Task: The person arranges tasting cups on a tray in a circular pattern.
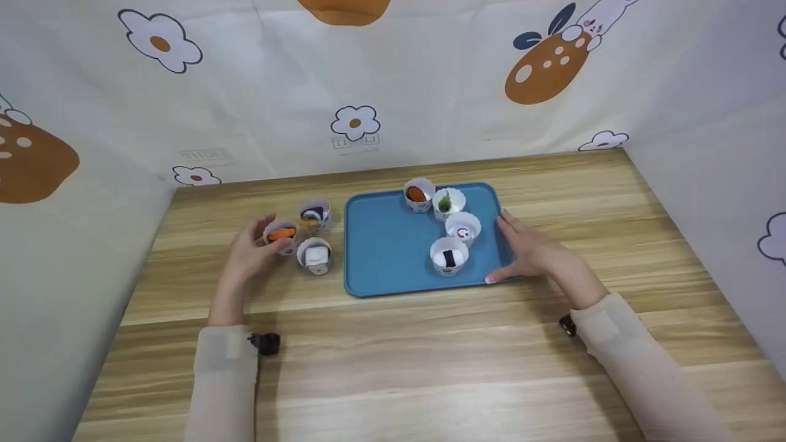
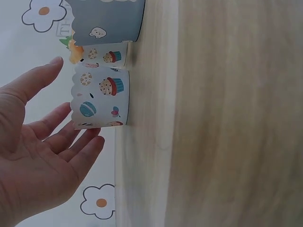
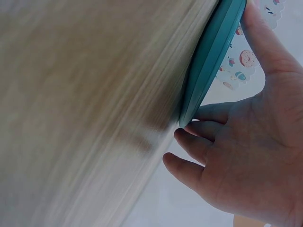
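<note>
My left hand (image 1: 249, 250) is spread about a paper baking cup (image 1: 288, 247) holding an orange piece, left of the tray. In the left wrist view the thumb stands apart from this printed cup (image 2: 100, 97), while fingertips lie at its far side; contact there is unclear. Beside it stand a cup (image 1: 317, 265) with a white block and a cup (image 1: 316, 222) with dark and yellow contents. At the right end of the blue tray (image 1: 387, 245), my right hand (image 1: 533, 250) touches the rim, thumb at the front edge, fingers along the side.
On the tray's right half stand cups with a red-orange piece (image 1: 419, 195), a green leaf (image 1: 449, 204), a small round piece (image 1: 463, 230) and a black-banded white piece (image 1: 449, 258). Patterned cloth (image 1: 424, 80) rises behind the wooden table (image 1: 393, 362).
</note>
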`<state>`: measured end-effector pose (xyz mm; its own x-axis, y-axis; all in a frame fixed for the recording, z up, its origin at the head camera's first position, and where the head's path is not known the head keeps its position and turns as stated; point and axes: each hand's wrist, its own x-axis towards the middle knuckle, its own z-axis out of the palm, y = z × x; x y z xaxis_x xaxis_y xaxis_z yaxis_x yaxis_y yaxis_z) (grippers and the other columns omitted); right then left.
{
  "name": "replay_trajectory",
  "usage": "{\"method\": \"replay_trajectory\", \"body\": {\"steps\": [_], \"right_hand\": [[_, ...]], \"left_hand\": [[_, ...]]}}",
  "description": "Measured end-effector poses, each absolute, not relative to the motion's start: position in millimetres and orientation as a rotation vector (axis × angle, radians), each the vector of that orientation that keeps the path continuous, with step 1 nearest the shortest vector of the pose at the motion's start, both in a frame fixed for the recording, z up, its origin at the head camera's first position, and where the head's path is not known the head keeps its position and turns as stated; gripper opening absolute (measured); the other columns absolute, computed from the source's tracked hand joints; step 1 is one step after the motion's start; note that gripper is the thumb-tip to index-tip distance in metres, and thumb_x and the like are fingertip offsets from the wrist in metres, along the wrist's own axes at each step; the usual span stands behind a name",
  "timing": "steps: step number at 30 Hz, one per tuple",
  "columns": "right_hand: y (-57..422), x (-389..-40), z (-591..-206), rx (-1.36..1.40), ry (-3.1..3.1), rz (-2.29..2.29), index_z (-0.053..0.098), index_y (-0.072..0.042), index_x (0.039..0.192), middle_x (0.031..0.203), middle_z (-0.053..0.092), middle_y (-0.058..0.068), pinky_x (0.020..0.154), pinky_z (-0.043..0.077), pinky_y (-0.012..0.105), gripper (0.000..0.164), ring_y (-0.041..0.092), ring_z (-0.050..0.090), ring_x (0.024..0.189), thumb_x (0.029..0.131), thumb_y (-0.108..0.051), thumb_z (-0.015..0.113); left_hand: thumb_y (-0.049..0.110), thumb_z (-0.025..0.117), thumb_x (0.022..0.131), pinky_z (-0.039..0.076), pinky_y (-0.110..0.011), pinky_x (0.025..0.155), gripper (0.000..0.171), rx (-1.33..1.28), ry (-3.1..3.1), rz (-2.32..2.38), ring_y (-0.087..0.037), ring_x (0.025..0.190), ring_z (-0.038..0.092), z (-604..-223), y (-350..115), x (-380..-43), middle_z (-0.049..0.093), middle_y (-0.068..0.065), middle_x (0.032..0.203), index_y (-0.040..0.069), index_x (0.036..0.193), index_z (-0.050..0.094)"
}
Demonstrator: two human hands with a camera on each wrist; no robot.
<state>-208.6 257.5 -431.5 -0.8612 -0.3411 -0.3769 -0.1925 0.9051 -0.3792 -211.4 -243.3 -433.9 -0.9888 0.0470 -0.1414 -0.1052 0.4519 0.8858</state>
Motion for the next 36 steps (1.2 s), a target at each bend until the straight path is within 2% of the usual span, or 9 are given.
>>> {"method": "replay_trajectory", "body": {"steps": [13, 20, 36], "right_hand": [[257.1, -208.3, -430.4, -0.380, 2.626, -0.438, 0.006, 0.002, 0.158, 0.166, -0.003, 0.024, 0.122, 0.018, 0.059, 0.134, 0.049, 0.009, 0.151, 0.070, -0.067, 0.079], [257.2, -210.0, -431.2, -0.417, 2.627, -0.439, 0.007, 0.006, 0.157, 0.166, -0.002, 0.026, 0.123, 0.016, 0.058, 0.133, 0.049, 0.008, 0.151, 0.071, -0.063, 0.080], [257.5, -209.6, -430.7, -0.402, 2.621, -0.437, 0.005, 0.004, 0.157, 0.166, -0.004, 0.025, 0.122, 0.016, 0.059, 0.134, 0.049, 0.007, 0.151, 0.070, -0.065, 0.079]], "left_hand": [[0.005, 0.065, 0.094, 0.028, -0.047, 0.122, 0.074, -0.041, 2.545, 1.584, -0.039, 0.148, 0.030, -438.0, -243.0, -212.5, 0.028, -0.029, 0.159, -0.009, 0.153, 0.022], [0.006, 0.068, 0.090, 0.026, -0.045, 0.122, 0.078, -0.069, 2.567, 1.561, -0.039, 0.146, 0.032, -439.0, -242.5, -213.5, 0.031, -0.030, 0.156, -0.009, 0.152, 0.024], [0.000, 0.068, 0.089, 0.026, -0.045, 0.123, 0.078, -0.118, 2.562, 1.571, -0.040, 0.145, 0.032, -441.0, -240.9, -215.4, 0.032, -0.032, 0.156, -0.011, 0.151, 0.022]]}}
